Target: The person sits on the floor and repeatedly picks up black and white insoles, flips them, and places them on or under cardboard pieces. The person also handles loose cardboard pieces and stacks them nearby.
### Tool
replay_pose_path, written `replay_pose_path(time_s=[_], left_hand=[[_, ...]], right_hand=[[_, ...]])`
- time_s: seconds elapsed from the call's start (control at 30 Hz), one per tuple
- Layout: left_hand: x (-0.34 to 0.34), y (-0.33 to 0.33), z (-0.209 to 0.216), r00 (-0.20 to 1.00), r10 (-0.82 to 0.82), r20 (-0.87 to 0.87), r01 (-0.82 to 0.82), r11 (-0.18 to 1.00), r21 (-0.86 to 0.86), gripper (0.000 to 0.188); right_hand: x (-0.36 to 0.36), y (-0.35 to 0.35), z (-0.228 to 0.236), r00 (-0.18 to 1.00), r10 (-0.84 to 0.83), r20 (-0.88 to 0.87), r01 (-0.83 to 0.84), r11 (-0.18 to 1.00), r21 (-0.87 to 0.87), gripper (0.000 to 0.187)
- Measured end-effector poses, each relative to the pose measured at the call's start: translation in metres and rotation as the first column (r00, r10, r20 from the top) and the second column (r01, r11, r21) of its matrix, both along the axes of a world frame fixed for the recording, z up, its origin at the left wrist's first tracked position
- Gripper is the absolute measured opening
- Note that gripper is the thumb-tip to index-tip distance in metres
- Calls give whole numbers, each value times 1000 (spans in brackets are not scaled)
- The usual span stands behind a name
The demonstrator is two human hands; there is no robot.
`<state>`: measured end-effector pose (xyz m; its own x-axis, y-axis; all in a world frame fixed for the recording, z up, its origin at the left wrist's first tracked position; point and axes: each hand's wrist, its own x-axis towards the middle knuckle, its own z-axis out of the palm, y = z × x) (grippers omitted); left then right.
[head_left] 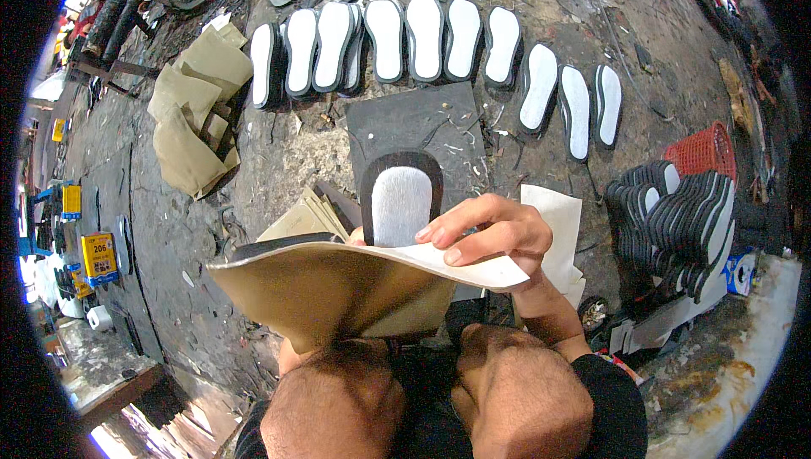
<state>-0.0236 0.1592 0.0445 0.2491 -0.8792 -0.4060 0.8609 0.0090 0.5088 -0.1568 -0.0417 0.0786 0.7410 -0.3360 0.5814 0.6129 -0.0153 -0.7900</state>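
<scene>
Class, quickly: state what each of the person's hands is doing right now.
Left hand: hidden under the tan sheet; cannot be told.
Right hand: closed on the tan sheet's edge.

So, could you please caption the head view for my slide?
Right hand lifts a tan sheet over a shoe sole on the floor, behind it a row of white-topped soles.

Counting ten white-topped shoe soles (425, 37) lined up in a row on the floor, one grey-topped sole (400, 201) on the dark mat, one red basket (703, 151), one yellow tin (99, 256).
</scene>
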Motion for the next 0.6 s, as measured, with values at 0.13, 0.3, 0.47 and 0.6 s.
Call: replay_pose_path(time_s=[0.13, 0.3, 0.47, 0.6], left_hand=[[-11, -5, -3, 999, 37, 1, -38, 999, 13, 90], [-7, -7, -5, 998, 68, 14, -68, 998, 5, 92], [-5, 1, -5, 998, 66, 16, -66, 998, 0, 93], [-23, -9, -11, 991, 135, -16, -135, 991, 6, 95]], right_hand=[[0, 5, 3, 994, -107, 9, 107, 994, -35, 18], [8, 7, 1, 961, -274, 43, 278, 947, -159, 11], [6, 8, 6, 960, -280, -11, 275, 949, -151, 11], [6, 13, 5, 912, -388, -131, 359, 912, -200, 16]])
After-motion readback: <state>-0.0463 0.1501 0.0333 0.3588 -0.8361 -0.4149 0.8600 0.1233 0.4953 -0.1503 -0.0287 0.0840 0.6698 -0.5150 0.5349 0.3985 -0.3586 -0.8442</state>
